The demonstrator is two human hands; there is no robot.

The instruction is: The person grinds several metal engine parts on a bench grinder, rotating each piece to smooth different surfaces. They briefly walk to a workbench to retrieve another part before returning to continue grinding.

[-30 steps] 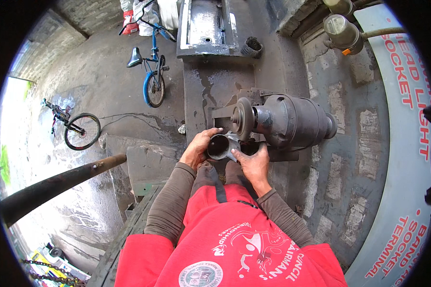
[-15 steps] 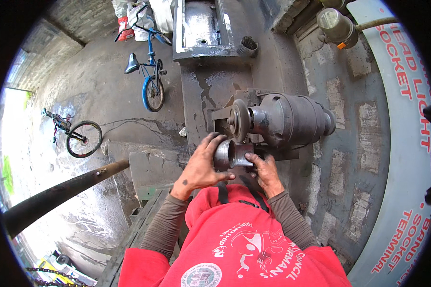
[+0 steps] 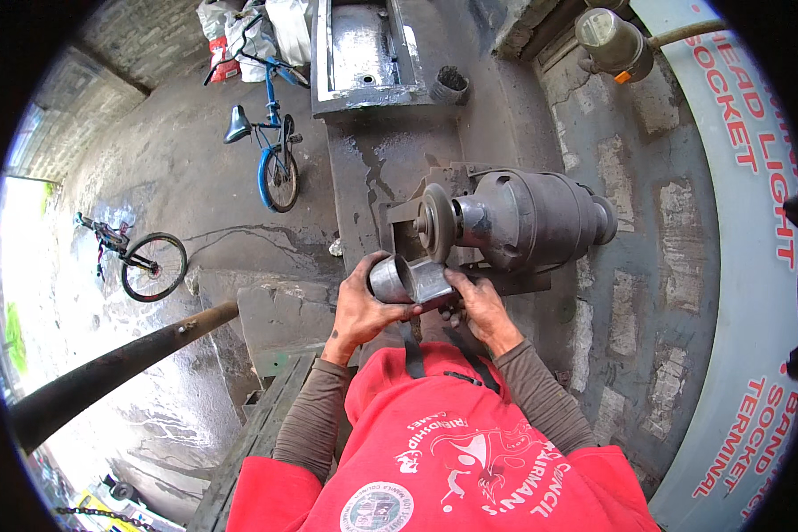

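Observation:
My left hand (image 3: pixel 359 309) is wrapped round the round end of a silver-grey metal fitting (image 3: pixel 386 280). My right hand (image 3: pixel 481 306) grips its squarer end, thumb near the top edge and fingers partly hidden underneath. The fitting sits just below a grinding wheel (image 3: pixel 436 222) on a dusty grey bench motor (image 3: pixel 528 220), its top right against or very close to the wheel's lower edge; I cannot tell if they touch.
A dark pipe (image 3: pixel 124 372) slants in from the left. A blue bicycle (image 3: pixel 275 164) and another bicycle (image 3: pixel 151 266) stand on the concrete, with white sacks (image 3: pixel 286 31) behind. A metal trough (image 3: pixel 363 53), a small bucket (image 3: pixel 450 89) and a signboard (image 3: pixel 749 346) are around me.
The fitting has been turned so its open bore faces up less and its flat side shows. My left hand has shifted round the cylinder and closed on it after its fingers spread.

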